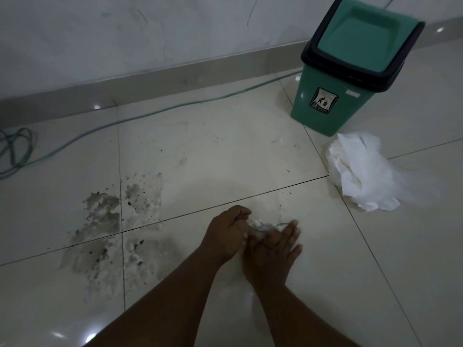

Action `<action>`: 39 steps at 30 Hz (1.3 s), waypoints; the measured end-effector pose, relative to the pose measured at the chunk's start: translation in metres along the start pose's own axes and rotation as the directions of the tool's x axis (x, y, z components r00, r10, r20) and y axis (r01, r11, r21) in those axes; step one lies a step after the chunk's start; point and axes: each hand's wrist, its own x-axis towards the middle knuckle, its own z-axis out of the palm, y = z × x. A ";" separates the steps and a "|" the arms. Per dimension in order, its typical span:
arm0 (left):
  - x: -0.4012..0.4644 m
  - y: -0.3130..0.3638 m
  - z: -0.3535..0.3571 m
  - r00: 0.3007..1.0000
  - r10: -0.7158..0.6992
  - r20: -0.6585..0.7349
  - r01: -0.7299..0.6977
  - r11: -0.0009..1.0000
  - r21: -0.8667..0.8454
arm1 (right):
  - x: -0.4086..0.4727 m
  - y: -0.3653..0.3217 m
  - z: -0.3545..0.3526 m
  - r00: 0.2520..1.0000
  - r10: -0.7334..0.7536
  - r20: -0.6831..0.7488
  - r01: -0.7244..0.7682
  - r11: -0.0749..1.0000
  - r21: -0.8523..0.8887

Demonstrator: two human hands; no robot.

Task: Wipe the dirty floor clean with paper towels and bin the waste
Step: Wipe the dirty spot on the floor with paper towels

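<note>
A small crumpled, soiled paper towel wad is pressed between both hands low over the pale floor tiles. My left hand curls its fingers on the wad's left side. My right hand cups it from below and right, fingers spread. A patch of grey dirt with dark specks lies on the tiles left of the hands, across a tile joint. A green swing-lid bin stands upright at the back right. A loose pile of clean white paper towels lies on the floor in front of the bin.
A green cable runs along the floor near the grey skirting and coils at the far left. The white wall closes the back. Faint smears mark the tile between the dirt and the bin.
</note>
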 end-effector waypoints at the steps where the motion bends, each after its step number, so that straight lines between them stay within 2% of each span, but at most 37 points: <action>1: 0.003 0.002 -0.004 1.000 0.019 -0.012 -0.018 0.999 0.026 | 0.008 0.001 -0.001 0.999 -0.016 -0.033 0.016 1.000 0.005; 5: 0.011 0.008 -0.020 0.997 0.054 -0.061 -0.045 0.991 0.129 | 0.035 0.002 -0.003 0.990 -0.100 -0.101 0.104 0.994 0.033; 7: 0.014 0.008 -0.028 0.992 0.085 -0.092 -0.065 0.978 0.197 | 0.045 0.000 -0.001 0.979 -0.157 -0.129 0.157 0.988 -0.009; 11: 0.019 -0.003 -0.048 0.986 0.108 -0.127 -0.070 0.960 0.272 | 0.068 -0.008 0.002 0.963 -0.253 -0.094 0.242 0.963 -0.117; 18: 0.024 -0.033 -0.077 0.982 0.085 -0.168 -0.022 0.937 0.348 | 0.088 -0.034 0.005 0.916 -0.402 -0.007 0.393 0.898 -0.199; 24: 0.015 -0.044 -0.076 0.978 0.102 -0.180 -0.017 0.907 0.421 | 0.065 -0.023 0.008 0.834 -0.545 0.091 0.550 0.807 -0.214; 34: -0.006 -0.050 -0.063 0.975 0.135 -0.175 -0.043 0.892 0.450 | -0.005 -0.012 0.028 0.818 -0.549 0.172 0.574 0.799 -0.179; 39: -0.025 -0.054 -0.064 0.983 0.091 -0.158 -0.007 0.884 0.467 | -0.039 -0.008 0.032 0.784 -0.548 0.292 0.599 0.792 -0.119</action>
